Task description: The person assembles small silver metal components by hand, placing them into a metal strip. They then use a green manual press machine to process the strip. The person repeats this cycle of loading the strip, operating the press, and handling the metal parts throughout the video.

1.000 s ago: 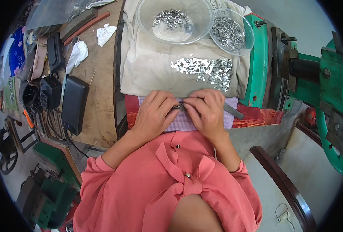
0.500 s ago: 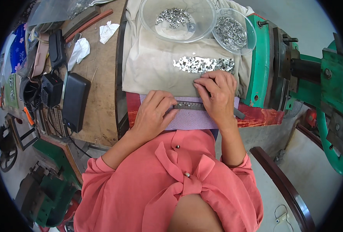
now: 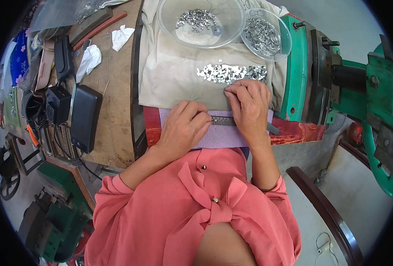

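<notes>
A dark slotted metal strip point(image 3: 223, 120) lies crosswise on the purple checked cloth in front of me. My left hand point(image 3: 183, 126) is closed over its left part, thumb and fingertips together at the strip, hiding that end. My right hand point(image 3: 251, 106) reaches over the strip's right part, its thumb and index finger bent together just below a heap of small shiny metal pieces point(image 3: 227, 74). Whatever lies between those fingertips is too small to make out. The heap rests on a beige cloth point(image 3: 174, 84).
Behind the heap stand a large clear bowl point(image 3: 165, 26) with small metal parts and a smaller clear tub point(image 3: 287, 44) of thin metal parts. A green machine point(image 3: 291, 71) borders the right. At left, a wooden table point(image 3: 116, 97) carries a black case point(image 3: 86, 117) and crumpled tissues point(image 3: 90, 60).
My left hand has slid right along the strip and covers more of it. My right hand has barely moved, its thumb and index finger now closer together.
</notes>
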Available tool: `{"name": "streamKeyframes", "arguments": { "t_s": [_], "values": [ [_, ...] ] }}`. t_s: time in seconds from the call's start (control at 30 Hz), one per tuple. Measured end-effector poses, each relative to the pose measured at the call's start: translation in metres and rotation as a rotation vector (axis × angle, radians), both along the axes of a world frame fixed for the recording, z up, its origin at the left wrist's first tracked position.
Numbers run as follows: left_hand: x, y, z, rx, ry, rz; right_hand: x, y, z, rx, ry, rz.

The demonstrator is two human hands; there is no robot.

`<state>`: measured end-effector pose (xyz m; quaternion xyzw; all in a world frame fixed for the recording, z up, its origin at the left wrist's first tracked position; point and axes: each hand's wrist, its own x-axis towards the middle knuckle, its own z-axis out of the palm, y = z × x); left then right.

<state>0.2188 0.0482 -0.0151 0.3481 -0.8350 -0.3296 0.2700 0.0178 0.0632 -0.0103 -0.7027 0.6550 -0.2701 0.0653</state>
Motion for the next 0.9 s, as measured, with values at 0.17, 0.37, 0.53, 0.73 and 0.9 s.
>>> {"name": "streamKeyframes", "arguments": {
  "t_s": [0.17,0.37,0.53,0.73,0.9],
  "values": [
    [0.002,0.001,0.003,0.042,0.006,0.02,0.009,0.031,0.015,0.025,-0.074,0.016],
    [-0.004,-0.001,0.001,-0.022,-0.039,-0.036,0.013,0.051,0.008,0.039,-0.115,0.029],
    [-0.01,0.0,0.0,-0.039,0.004,-0.029,-0.008,0.023,0.006,-0.049,-0.035,-0.049],
    [-0.015,0.0,0.0,-0.05,-0.013,-0.017,-0.014,0.004,0.001,-0.051,0.051,-0.036],
    [-0.016,0.002,-0.001,-0.056,-0.028,-0.012,-0.012,0.001,0.003,-0.05,0.09,0.002]
  ]
}}
